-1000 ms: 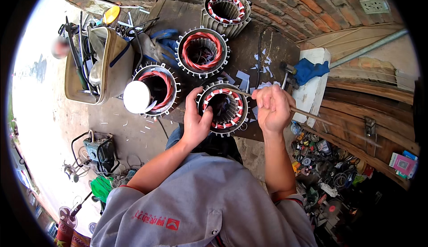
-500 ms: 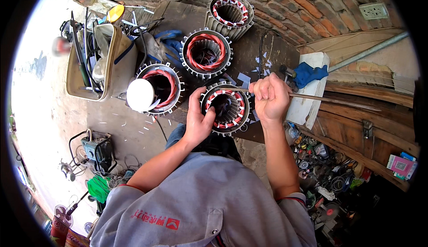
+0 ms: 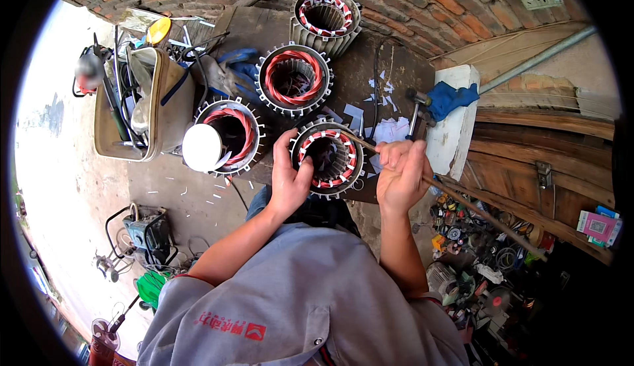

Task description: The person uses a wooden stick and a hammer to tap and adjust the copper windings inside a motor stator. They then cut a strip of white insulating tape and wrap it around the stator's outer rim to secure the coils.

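My left hand [image 3: 289, 184] grips the near-left rim of a motor stator [image 3: 345, 166], its thumb reaching into the bore. That stator stands with its bore facing up and carries a ring of red windings with white pieces between them. In my right fist [image 3: 399, 178], to the right of the stator, is a long thin rod [image 3: 489, 218]. The rod slopes down to the right, its far end by the stator's upper rim; whether it touches the windings I cannot tell.
Behind stand more stators [image 3: 294, 79], [image 3: 325, 19]. A third stator [image 3: 256, 145] at left has a white round lid [image 3: 202, 147] on it. Paper scraps [image 3: 391, 130], a hammer [image 3: 415, 112], a blue cloth [image 3: 452, 100] and a tool bucket [image 3: 173, 108] surround them.
The rod has swung from nearly level to a steep slope, its outer end lower. My right hand has dropped slightly. My left hand keeps its grip. The whole view has shifted a little.
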Available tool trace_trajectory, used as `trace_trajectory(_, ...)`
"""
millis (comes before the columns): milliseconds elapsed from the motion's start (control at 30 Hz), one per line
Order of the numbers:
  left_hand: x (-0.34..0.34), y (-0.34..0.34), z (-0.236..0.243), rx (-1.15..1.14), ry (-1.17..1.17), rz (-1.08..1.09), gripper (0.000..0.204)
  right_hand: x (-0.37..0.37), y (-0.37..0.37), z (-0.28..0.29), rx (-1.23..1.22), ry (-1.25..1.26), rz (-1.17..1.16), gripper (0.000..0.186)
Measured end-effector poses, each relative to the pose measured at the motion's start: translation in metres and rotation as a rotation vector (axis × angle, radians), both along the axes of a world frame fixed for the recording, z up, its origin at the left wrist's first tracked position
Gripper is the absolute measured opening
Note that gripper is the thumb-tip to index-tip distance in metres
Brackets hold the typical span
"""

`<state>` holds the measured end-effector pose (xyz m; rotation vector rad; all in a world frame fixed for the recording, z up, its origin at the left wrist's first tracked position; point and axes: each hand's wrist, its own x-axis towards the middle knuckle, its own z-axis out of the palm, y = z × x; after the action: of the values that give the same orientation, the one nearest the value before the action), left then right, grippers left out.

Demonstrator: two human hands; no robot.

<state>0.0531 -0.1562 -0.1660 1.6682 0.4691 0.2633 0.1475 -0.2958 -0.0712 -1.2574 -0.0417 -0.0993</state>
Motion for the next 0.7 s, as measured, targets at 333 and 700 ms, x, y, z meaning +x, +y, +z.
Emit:
trace_trajectory(333,-0.001,-0.002,-0.006,-0.024,-0.070,-0.022,0.053,-0.005,-0.005,0.005,-0.134,-0.023,0.116,0.042)
trace_trajectory(700,0.002,0.000,0.001,-0.056,-0.043,-0.034,0.054,-0.027,-0.010,0.008,-0.261,-0.067,0.152,0.038)
